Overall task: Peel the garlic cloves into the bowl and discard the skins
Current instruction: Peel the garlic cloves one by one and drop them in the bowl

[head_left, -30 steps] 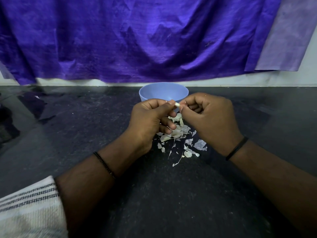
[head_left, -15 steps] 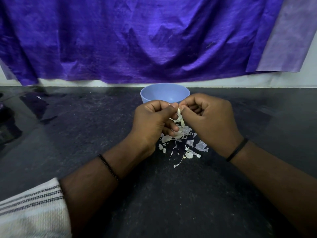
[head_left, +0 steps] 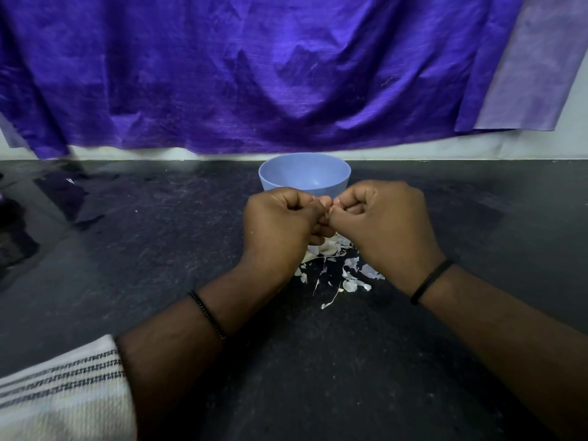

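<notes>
Since half a second ago the two hands have drawn tighter together, so the pale clove that showed between the fingertips is now nearly swallowed by the knuckles; the hands sit just this side of the bowl, much where they were.

As to progress, a scatter of torn skins lies on the dark counter under and behind the hands, which suggests several cloves have been stripped already. Whether any peeled cloves are in the bowl cannot be told (only its far inner wall shows, and that part looks bare). The skins are not yet discarded, so that step is left, along with whatever cloves remain, none of which are visible elsewhere.

The left hand is curled closed, thumb and forefinger pinching the garlic clove, of which only a small pale sliver shows between the thumbs. The right hand is curled likewise, its fingertips meeting the left's at the same spot, apparently pinching the clove or its skin. My judgement is that peeling of this clove is under way.
</notes>
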